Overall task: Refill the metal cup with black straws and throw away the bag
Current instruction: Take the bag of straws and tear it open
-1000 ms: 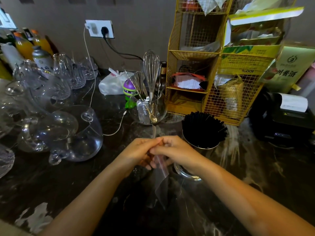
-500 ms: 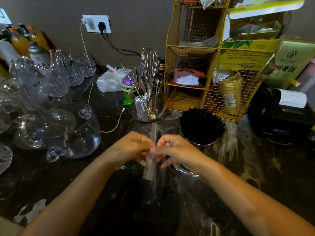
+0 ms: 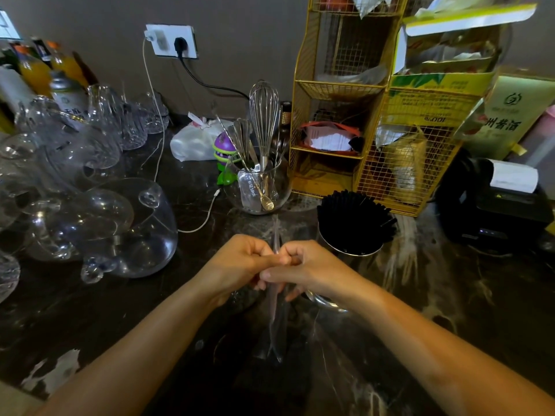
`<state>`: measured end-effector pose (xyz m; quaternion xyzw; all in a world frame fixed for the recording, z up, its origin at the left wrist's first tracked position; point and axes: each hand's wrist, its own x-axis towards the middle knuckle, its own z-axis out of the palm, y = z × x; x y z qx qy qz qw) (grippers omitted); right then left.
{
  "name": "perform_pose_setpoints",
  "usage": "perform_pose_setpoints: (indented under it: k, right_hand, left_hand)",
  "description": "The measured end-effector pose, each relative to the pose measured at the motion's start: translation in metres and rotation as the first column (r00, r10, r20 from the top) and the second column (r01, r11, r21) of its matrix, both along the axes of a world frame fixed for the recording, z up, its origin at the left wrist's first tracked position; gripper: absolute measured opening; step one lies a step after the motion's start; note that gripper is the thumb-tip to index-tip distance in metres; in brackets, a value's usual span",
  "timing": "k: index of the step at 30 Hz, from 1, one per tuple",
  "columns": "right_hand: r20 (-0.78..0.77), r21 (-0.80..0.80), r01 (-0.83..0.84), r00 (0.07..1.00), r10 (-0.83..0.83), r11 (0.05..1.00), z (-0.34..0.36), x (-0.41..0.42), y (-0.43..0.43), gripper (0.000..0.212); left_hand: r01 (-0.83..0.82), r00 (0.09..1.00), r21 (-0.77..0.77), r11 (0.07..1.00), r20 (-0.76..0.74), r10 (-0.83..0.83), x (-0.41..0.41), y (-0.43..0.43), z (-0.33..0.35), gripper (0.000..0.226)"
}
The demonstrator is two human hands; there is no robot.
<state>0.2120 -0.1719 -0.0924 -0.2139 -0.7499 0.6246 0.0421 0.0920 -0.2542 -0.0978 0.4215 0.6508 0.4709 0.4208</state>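
Head view: both hands meet over the near middle of the dark counter. The left hand is curled nearly closed, thumb and fingers pinching the clear plastic bag. The right hand is likewise curled tight, pinching the same bag from the right, its knuckles touching the left hand's. The bag is gathered into a narrow strip that sticks up a little above the fingers and hangs down below them toward the counter. Just right of the hands and slightly farther stands the metal cup, packed with black straws fanning out of its top. Compared with half a second ago, the hands have closed together, the gap between them gone, and the bag looks folded thinner, less of it showing above the fingers.
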Motion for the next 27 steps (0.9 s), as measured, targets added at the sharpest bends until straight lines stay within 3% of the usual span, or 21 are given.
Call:
perform_pose_setpoints:
  k: [12, 18, 27]
  right_hand:
    - [0.02, 0.045, -0.025, 0.999, 0.025, 0.999, 0.006, 0.0012, 0.0014, 0.004]
    - [0.033, -0.06, -0.032, 0.999, 0.034, 0.998, 0.0028, 0.0047, 0.004, 0.025]
    - [0.053, -0.014, 0.082, 0.995, -0.081, 0.997, 0.0012, 0.0018, -0.0019, 0.027]
  left_hand:
    - [-0.034, 0.998, 0.057, 0.998, 0.056, 0.03, 0.0065, 0.0012, 0.0001, 0.032]
    - [-0.087, 0.995, 0.051, 0.995, 0.054, 0.084, 0.0057, 0.0007, -0.0023, 0.033]
    - [0.004, 0.999, -0.016, 1.0, 0.05, -0.003, 0.0043, -0.0024, 0.0024, 0.037]
